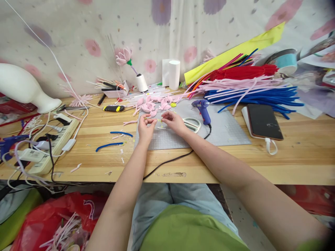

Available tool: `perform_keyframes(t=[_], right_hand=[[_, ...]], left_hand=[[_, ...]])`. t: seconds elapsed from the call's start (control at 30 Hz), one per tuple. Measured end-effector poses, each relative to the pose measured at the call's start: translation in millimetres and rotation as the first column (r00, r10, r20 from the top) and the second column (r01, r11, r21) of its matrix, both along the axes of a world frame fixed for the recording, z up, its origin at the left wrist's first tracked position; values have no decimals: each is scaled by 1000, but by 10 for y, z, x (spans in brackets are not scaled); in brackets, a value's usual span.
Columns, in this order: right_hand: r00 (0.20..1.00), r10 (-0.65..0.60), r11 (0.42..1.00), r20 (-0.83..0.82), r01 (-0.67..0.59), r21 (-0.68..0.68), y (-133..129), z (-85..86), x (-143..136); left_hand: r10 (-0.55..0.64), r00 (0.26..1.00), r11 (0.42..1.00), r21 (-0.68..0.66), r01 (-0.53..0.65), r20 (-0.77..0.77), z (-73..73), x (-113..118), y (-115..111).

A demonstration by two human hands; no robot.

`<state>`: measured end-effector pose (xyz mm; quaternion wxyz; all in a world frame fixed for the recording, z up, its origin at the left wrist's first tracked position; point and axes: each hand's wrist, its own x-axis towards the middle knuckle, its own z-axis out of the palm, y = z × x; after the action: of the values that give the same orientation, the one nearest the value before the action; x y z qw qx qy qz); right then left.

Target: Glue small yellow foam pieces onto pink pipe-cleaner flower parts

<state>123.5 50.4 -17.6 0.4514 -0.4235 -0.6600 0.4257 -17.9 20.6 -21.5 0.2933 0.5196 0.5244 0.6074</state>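
My left hand [146, 129] and my right hand [174, 122] meet over the left part of a grey cutting mat [227, 130]. Both are closed in a pinch, fingertips almost together, around a small yellow piece [159, 120] too fine to make out well. Just beyond the fingers lie pink looped pipe-cleaner petals [148, 106] and a small yellow bundle [173, 104]. White-handled scissors [193, 124] rest beside my right hand, partly hidden by it. Further right on the mat is a purple-blue glue gun [203, 112].
Blue pipe-cleaner pieces [121, 133] and scraps lie left of the mat. The glue gun's black cord [170, 161] crosses the front. A crowded power strip [56, 144] stands left; pipe-cleaner bundles [251, 94] and a phone [264, 122] lie right. A pink flower [124, 57] stands behind.
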Motion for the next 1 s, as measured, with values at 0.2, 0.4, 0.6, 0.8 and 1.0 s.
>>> perform_keyframes(t=[0.2,0.4,0.6,0.8,1.0], right_hand=[[995,83,997,-52,-83,5,-37,26,-13],[978,18,998,206,-31,60,-102,91,6],[964,-46,997,262,29,71,-90,81,-31],[987,-6,1000,164,8,-17,-52,65,23],[991,-31,999,134,26,44,-63,60,96]], left_hand=[[19,986,999,-37,-13,165,-18,42,16],[-23,996,999,-47,27,89,-18,31,-8],[-33,996,999,-34,36,77,-6,6,-4],[183,977,983,-27,-181,113,108,-220,22],[319,948,946,-69,-318,11,103,-587,62]])
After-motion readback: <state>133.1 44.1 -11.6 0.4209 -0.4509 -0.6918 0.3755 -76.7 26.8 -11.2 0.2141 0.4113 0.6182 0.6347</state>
